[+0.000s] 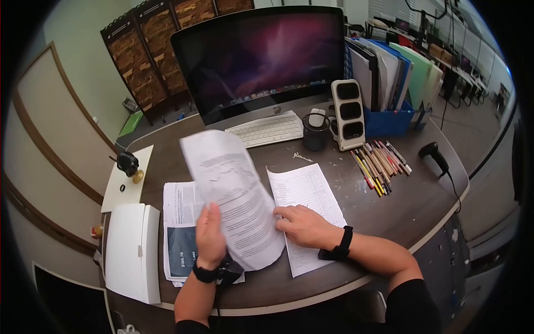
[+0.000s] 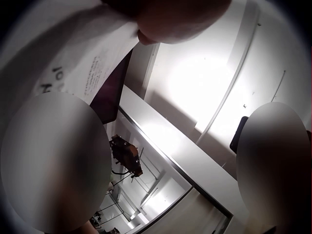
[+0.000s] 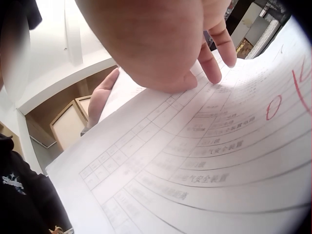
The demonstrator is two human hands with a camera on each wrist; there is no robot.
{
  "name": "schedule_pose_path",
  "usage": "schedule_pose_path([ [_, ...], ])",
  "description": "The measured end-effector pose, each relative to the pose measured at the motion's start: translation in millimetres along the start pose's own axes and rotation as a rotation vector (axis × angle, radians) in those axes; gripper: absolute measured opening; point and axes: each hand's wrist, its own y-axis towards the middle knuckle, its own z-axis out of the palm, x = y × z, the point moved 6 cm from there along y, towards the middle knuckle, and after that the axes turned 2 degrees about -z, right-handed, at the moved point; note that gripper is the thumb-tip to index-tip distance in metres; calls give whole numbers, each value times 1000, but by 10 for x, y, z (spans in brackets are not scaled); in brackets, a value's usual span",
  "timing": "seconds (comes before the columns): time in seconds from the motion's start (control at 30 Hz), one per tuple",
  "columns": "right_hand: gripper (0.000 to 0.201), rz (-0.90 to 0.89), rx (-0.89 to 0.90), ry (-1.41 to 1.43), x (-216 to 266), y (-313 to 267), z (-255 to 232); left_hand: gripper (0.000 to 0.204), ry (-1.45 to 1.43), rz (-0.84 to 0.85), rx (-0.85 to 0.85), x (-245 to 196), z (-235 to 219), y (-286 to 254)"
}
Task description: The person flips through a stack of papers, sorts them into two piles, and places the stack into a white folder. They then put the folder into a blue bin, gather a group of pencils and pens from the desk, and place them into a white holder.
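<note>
My left hand (image 1: 211, 236) holds a printed sheet (image 1: 236, 195) by its left edge, raised and bowed above the desk. In the left wrist view the paper (image 2: 80, 58) meets the fingers (image 2: 180, 22). My right hand (image 1: 308, 227) rests on a second sheet, printed with a table (image 1: 311, 189), its fingertips right at the raised sheet's right edge. Spread, bent fingers (image 3: 210, 66) touch the paper in the right wrist view, where red handwriting shows on the tabled sheet (image 3: 161, 161). Left of the raised sheet lies a stack of printed papers (image 1: 181, 200), partly covered.
A white box-shaped device (image 1: 130, 250) stands at the left. Behind are a keyboard (image 1: 267, 129), a monitor (image 1: 261, 61), a black mesh cup (image 1: 316, 136) and a blue file holder (image 1: 389, 119). Several pencils (image 1: 381, 164) and a barcode scanner (image 1: 436, 158) lie at the right.
</note>
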Motion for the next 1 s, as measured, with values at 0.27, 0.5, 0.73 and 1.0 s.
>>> schedule_pose_path([
  [0.27, 36, 351, -305, 253, -592, -298, -428, 48, -256, 73, 43, -416, 1, 29],
  [0.5, 30, 923, -376, 689, -1459, -910, -390, 40, -256, -295, 122, 194, 353, 153],
  [0.73, 30, 1087, -382, 1033, -1392, -903, -403, 36, -61, -450, 168, 701, 351, 156],
  [1.0, 33, 1033, -449, 933, -1484, -942, -376, 36, 328, -259, 445, -328, 593, 570],
])
